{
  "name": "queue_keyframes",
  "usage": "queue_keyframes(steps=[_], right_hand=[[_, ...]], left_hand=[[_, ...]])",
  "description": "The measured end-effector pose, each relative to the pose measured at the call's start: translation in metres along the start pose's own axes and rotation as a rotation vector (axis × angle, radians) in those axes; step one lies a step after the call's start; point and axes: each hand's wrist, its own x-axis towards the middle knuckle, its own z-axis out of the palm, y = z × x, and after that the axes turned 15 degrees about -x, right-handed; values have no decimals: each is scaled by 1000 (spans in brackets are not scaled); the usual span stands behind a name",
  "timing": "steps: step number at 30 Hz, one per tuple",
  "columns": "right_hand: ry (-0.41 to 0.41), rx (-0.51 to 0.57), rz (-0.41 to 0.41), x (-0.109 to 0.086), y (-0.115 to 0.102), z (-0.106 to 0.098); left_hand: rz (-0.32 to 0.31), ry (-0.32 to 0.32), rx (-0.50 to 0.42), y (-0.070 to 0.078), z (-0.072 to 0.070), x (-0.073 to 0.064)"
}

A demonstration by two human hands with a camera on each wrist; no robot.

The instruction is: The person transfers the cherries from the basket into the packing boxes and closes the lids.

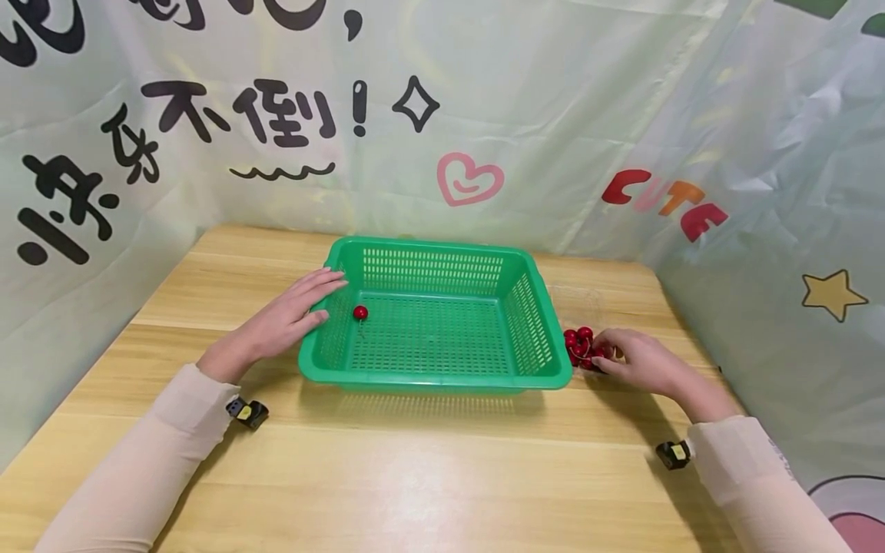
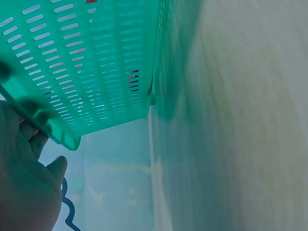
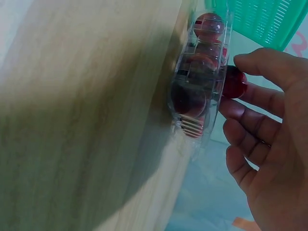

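A green plastic basket [image 1: 435, 380] with slotted walls stands on the table. My left hand [image 1: 286, 315] rests on its left rim with the fingers stretched over the edge; the left wrist view shows this hand [image 2: 29, 178] beside the slotted wall. Inside the basket, near the left wall, lies one red cherry [image 1: 360, 312] with a stem. To the basket's right, several cherries [image 1: 579, 342] sit in a clear plastic box [image 3: 211, 115]. My right hand [image 1: 643, 361] is over that box, where its thumb and fingers pinch a dark red cherry [image 3: 236, 83] at the open top.
The wooden table [image 1: 415, 476] extends in front of the basket. A printed cloth [image 1: 553, 92] hangs behind the table and along both sides. Small black cameras are strapped at the left wrist [image 1: 247, 413] and the right wrist [image 1: 673, 454].
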Motion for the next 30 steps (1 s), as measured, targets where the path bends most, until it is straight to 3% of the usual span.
queue_keyframes(steps=[10, 15, 22, 30], right_hand=[[43, -30, -14, 5, -1, -22], [108, -69, -49, 12, -4, -37], [216, -115, -125, 31, -15, -52], [238, -136, -181, 55, -40, -73]], left_hand=[[-2, 0, -1, 1, -1, 0], [-2, 0, 2, 1, -1, 0], [-7, 0, -1, 2, -1, 0], [-2, -1, 4, 0, 0, 0]])
